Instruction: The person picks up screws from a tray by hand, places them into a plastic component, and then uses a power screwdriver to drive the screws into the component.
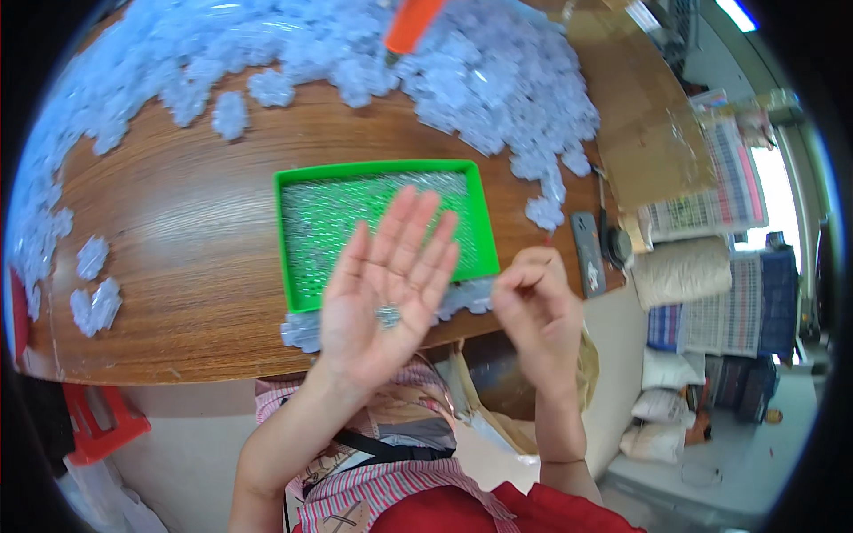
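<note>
My left hand (364, 342) is turned palm up above the front of a green tray (485, 222), its fingers stretched out. A little cluster of small metal pieces (387, 316), perhaps screws, lies in that palm. Many similar shiny metal pieces (311, 222) cover the tray's bottom. To the right of the tray, my right hand (542, 315) is raised with thumb and fingertips pinched together. Whatever sits between those fingertips, if anything, is too small to make out.
Clear bluish plastic pieces (498, 89) are heaped across the table's far side, with a few loose ones (92, 258) at left. An orange tool (413, 25) points down from above. A phone (588, 253) and a cardboard box (649, 133) are at right. An open bag (498, 382) stands below the table edge.
</note>
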`<state>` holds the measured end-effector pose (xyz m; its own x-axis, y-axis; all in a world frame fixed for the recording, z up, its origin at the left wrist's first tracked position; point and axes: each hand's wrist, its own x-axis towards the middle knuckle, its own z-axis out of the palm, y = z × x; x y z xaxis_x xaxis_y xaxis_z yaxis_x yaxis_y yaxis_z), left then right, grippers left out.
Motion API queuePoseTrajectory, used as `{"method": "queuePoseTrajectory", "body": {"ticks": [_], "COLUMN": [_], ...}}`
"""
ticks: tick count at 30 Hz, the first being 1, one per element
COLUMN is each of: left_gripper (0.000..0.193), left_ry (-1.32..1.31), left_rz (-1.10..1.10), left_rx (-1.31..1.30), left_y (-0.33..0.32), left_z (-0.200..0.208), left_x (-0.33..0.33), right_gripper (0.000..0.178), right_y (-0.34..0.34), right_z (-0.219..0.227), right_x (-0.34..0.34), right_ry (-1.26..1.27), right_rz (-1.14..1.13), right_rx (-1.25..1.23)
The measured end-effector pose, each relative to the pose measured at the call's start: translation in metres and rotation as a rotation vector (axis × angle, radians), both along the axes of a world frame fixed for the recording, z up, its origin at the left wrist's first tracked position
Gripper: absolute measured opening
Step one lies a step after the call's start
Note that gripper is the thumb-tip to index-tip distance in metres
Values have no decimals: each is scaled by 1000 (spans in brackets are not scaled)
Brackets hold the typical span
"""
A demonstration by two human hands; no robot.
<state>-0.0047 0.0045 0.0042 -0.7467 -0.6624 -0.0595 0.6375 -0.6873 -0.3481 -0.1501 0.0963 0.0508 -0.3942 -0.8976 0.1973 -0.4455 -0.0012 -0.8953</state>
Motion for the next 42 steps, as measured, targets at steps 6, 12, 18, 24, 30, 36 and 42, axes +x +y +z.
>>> {"method": "queuePoseTrajectory", "body": {"ticks": [6,12,18,24,30,36,42], "left_gripper": [47,49,50,50,50,50,52], "left_ry": [35,28,7,5,14,9,-74], "left_rz": [-51,-130,-121,-118,-121,-126,-146], "left_rx": [1,-13,-57,-71,-100,-71,-57], "left_y": [14,30,31,30,30,30,31], "left_z": [-15,-22,-22,-21,-23,-20,-17], "left_x": [-8,-16,-15,-17,-17,-15,-25], "right_gripper": [10,9,9,8,10,13,19], "right_y": [52,57,56,52,50,48,46], "right_z": [-44,-79,-90,-90,-86,-76,-50], "right_x": [-65,-68,-71,-73,-73,-73,-50], "right_ry": [182,37,-32,-66,13,232,322], "right_rz": [-266,-204,-179,-179,-164,-100,-227], "right_rx": [160,124,108,103,96,111,93]}}
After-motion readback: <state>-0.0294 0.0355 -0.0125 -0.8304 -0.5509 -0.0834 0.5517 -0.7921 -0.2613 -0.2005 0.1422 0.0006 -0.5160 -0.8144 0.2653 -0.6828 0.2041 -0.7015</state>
